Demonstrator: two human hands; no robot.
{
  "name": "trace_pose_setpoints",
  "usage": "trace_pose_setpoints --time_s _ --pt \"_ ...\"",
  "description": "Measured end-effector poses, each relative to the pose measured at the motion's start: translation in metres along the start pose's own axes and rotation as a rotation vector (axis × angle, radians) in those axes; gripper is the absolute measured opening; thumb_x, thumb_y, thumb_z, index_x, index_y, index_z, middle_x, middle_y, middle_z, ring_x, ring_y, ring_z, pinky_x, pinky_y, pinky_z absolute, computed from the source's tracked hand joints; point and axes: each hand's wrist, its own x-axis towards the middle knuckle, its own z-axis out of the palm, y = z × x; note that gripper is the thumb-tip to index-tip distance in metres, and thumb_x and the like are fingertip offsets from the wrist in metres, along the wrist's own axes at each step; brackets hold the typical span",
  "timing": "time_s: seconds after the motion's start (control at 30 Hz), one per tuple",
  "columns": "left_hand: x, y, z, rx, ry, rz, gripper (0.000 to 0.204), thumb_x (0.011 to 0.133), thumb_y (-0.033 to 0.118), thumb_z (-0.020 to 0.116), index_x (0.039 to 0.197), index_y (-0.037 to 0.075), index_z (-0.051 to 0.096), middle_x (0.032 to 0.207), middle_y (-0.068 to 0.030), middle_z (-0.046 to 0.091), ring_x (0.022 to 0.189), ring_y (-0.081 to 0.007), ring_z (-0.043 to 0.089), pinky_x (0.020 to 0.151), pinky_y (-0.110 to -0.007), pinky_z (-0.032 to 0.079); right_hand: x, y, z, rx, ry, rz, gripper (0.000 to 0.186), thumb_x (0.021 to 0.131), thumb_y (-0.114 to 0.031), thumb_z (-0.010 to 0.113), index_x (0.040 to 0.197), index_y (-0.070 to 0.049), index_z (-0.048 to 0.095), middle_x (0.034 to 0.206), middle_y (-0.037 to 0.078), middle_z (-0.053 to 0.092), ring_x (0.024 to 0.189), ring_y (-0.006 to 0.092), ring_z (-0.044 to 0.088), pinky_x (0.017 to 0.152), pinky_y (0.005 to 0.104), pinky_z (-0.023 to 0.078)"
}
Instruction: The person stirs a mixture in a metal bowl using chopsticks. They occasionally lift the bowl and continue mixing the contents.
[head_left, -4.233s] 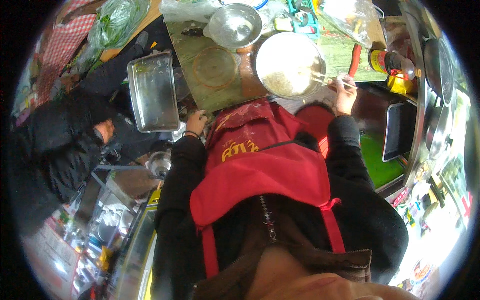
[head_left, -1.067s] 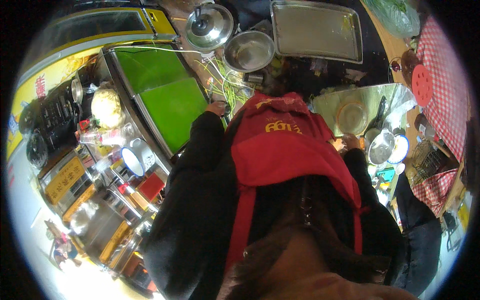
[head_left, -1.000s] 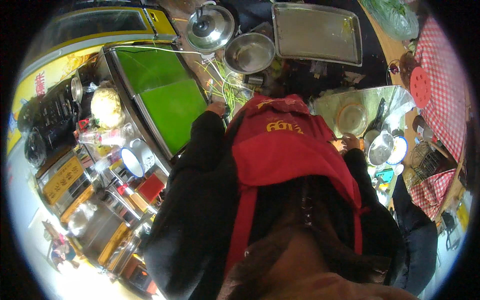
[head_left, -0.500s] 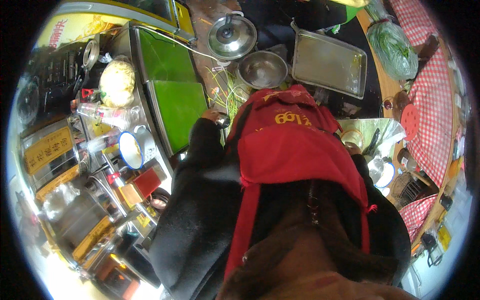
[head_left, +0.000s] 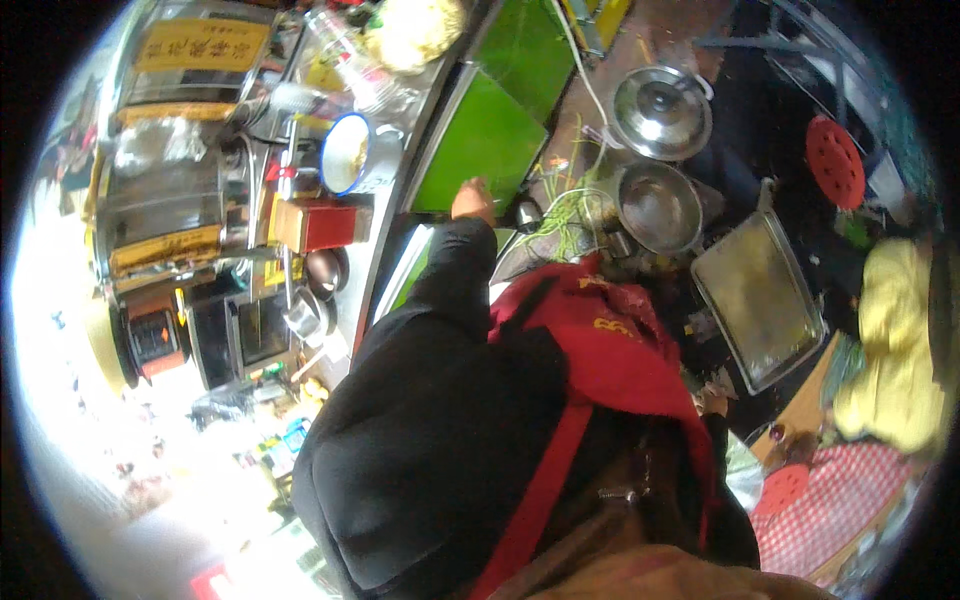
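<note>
My left hand reaches forward at the near edge of a green panel on the counter front. Its fingers are small and blurred, so what they grip, if anything, does not show. Just right of it, apart from the hand, is a small shiny metal cup-like thing. Long green stalks lie beyond my red apron. My right hand is low beside the apron's right side, mostly hidden, near scraps on the dark floor.
A steel pot, a lidded pot and a metal tray are on the floor ahead. The left counter holds an enamel mug and a red box. A checkered cloth lies right.
My view has swung, so the counter, pots and tray appear shifted and tilted. My left hand now shows against the green panel, apart from the metal cup-like thing it was beside.
</note>
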Motion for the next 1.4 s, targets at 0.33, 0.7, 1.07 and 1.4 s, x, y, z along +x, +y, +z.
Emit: trace_pose_setpoints --time_s 0.33,0.7,1.07,1.4 --pt "0.087 -0.003 -0.090 0.084 0.469 0.317 0.047 0.066 0.007 0.049 0.112 -0.003 0.045 0.114 -0.0247 0.045 0.104 -0.0369 0.045 0.090 -0.040 0.036 0.079 -0.116 0.186 -1.572 -0.063 -0.685 0.035 0.080 -0.021 0.052 0.110 -0.003 0.050 0.100 0.014 0.055 0.085 0.0266 0.054 0.071 0.0395 0.043" --pt "0.151 -0.033 -0.043 0.593 0.347 0.293 0.068 0.073 0.019 0.059 0.128 -0.005 0.026 0.127 -0.0227 0.036 0.115 -0.0343 0.039 0.097 -0.038 0.031 0.160 -0.091 0.305 -1.309 -0.079 -0.587 0.033 0.078 -0.017 0.053 0.106 0.001 0.052 0.106 0.018 0.054 0.099 0.0318 0.051 0.084 0.0383 0.039" --pt "0.149 -0.012 0.004 0.911 0.363 0.114 0.092 0.075 0.054 0.050 0.133 -0.004 0.008 0.133 -0.0246 0.023 0.113 -0.0360 0.037 0.093 -0.041 0.032 0.375 -0.002 0.273 -0.337 0.280 0.151 0.054 0.077 -0.030 0.060 0.117 0.002 0.043 0.106 0.015 0.051 0.092 0.0239 0.051 0.076 0.0397 0.042" --pt "0.164 -0.035 0.007 0.874 0.484 0.237 0.096 0.072 0.059 0.048 0.134 -0.002 0.008 0.134 -0.0227 0.021 0.117 -0.0393 0.030 0.094 -0.048 0.027 0.405 -0.032 0.317 0.484 0.339 -0.031 0.024 0.080 -0.023 0.057 0.096 -0.007 0.051 0.085 0.006 0.050 0.073 0.0186 0.050 0.065 0.0330 0.045"
